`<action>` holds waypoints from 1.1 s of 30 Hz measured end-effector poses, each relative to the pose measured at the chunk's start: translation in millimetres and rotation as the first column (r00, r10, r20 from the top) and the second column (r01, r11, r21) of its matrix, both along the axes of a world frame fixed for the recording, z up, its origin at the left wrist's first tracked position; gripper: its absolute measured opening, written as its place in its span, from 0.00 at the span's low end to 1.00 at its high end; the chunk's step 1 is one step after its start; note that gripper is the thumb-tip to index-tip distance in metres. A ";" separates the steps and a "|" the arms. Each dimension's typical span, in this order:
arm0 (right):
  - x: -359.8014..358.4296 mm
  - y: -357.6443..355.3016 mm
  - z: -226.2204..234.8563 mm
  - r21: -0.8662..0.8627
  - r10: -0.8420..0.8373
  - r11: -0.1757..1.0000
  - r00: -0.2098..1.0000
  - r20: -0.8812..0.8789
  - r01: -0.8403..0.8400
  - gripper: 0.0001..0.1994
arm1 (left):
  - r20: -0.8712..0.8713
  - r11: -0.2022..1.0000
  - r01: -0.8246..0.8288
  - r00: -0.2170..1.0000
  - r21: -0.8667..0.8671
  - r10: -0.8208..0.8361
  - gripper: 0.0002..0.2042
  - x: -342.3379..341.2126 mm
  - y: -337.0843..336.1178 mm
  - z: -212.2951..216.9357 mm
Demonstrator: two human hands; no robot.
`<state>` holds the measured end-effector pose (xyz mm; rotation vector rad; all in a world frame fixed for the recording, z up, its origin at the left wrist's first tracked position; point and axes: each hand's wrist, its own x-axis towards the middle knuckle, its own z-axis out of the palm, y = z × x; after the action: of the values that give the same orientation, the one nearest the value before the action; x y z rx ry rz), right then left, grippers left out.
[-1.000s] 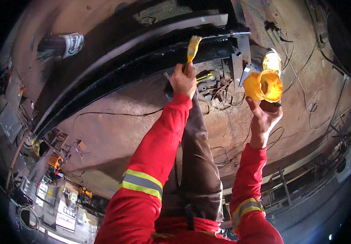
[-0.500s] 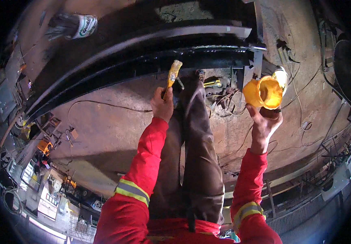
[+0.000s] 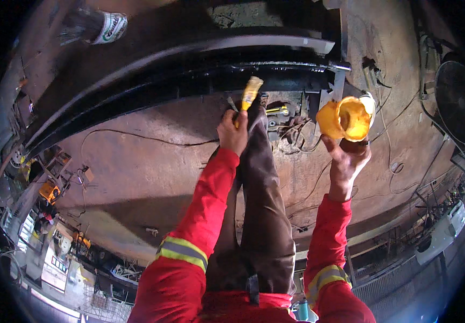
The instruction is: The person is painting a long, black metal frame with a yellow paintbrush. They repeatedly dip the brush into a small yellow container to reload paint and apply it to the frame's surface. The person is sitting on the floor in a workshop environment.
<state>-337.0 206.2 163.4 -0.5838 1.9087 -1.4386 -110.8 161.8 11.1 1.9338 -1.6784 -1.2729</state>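
Observation:
My left hand is closed round the handle of a paintbrush, yellow with a pale, worn tip that points up toward the beam. In my right hand is a yellow cup-like container, held from below with its open mouth facing me; its inside looks stained orange-brown. Ahead of both hands runs a long dark, glossy metal beam, curved by the lens. The brush tip shows in front of the beam's near side; I cannot tell whether it touches.
A yellow tool and tangled cables lie on the brown floor near my feet. At the far left, a white bag holds thin rods. A large round fan-like object stands at the right. An orange machine sits lower left.
My left hand has moved right and slightly up with the paintbrush. My right hand, holding the yellow container, has shifted slightly left.

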 end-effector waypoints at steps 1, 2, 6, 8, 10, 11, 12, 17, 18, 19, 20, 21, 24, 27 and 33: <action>1.8 4.2 -0.1 -0.002 0.014 1.000 1.000 -0.006 -0.014 0.32 | -0.089 0.998 -0.023 0.996 0.059 0.028 0.15 -12.8 -8.2 15.7; 2.5 4.6 -0.9 0.001 0.000 1.000 1.000 0.002 0.000 0.32 | -0.127 0.998 -0.009 0.992 0.058 0.016 0.15 -28.2 -26.0 16.4; 8.5 -7.5 0.6 -0.011 -0.010 1.000 0.999 0.046 0.010 0.33 | 0.021 0.999 -0.039 0.999 0.004 0.039 0.17 -69.2 -52.9 -0.2; 7.1 -6.8 0.3 -0.009 -0.016 1.000 0.998 0.066 0.017 0.34 | 0.111 0.999 -0.039 0.993 -0.001 0.039 0.16 -49.3 -49.9 -2.6; 7.3 -9.0 2.4 -0.008 -0.030 1.000 0.997 0.066 0.030 0.33 | 0.088 0.990 -0.139 0.986 0.005 0.138 0.15 -17.2 -42.4 -0.4; 6.5 -9.3 2.4 -0.007 -0.014 1.000 0.999 0.050 0.014 0.33 | 0.136 0.990 -0.132 0.981 -0.041 0.136 0.15 -2.9 -41.4 -1.3; 6.6 -10.2 2.8 -0.008 0.006 1.000 0.999 0.035 -0.005 0.32 | 0.185 0.988 -0.126 0.973 -0.089 0.140 0.14 13.1 -39.6 -3.3; 7.2 -11.9 -0.5 -0.012 0.029 1.000 0.997 0.065 -0.028 0.32 | 0.151 0.984 -0.155 0.974 -0.083 0.167 0.12 51.6 -34.5 10.9; 12.1 -13.5 1.4 -0.015 0.030 0.999 0.996 0.086 -0.029 0.32 | 0.129 0.987 -0.128 0.982 -0.102 0.140 0.11 52.1 -31.9 21.5; 15.1 -16.5 2.4 -0.032 0.045 0.999 0.997 0.057 -0.044 0.31 | 0.108 0.988 -0.099 0.988 -0.122 0.113 0.11 51.9 -30.0 29.6; 18.7 -18.0 1.8 -0.038 0.044 0.998 0.997 0.058 -0.042 0.31 | 0.087 0.987 -0.071 0.993 -0.143 0.084 0.11 53.1 -29.2 33.5; 18.3 -21.4 1.7 -0.052 0.049 0.998 0.997 0.051 -0.047 0.32 | 0.129 0.963 -0.113 0.980 -0.246 0.148 0.10 50.4 -35.5 27.9; 17.1 -22.2 1.9 -0.078 0.103 0.992 0.995 -0.011 -0.104 0.32 | 0.311 0.944 -0.020 0.941 -0.330 0.129 0.11 72.7 -55.8 21.1; 24.1 -24.0 7.4 -0.033 0.095 0.995 0.994 0.047 -0.094 0.30 | 0.461 0.946 0.097 0.886 -0.309 0.059 0.12 75.9 -64.6 11.6; 38.2 -24.1 16.0 -0.086 0.091 0.993 0.993 0.071 -0.085 0.31 | 0.311 0.996 -0.065 0.947 -0.066 0.083 0.13 80.3 -24.3 28.9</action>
<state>-298.9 182.1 179.4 -0.6369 1.7504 -1.4682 -30.6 137.5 40.0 2.2359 -1.7404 -0.9184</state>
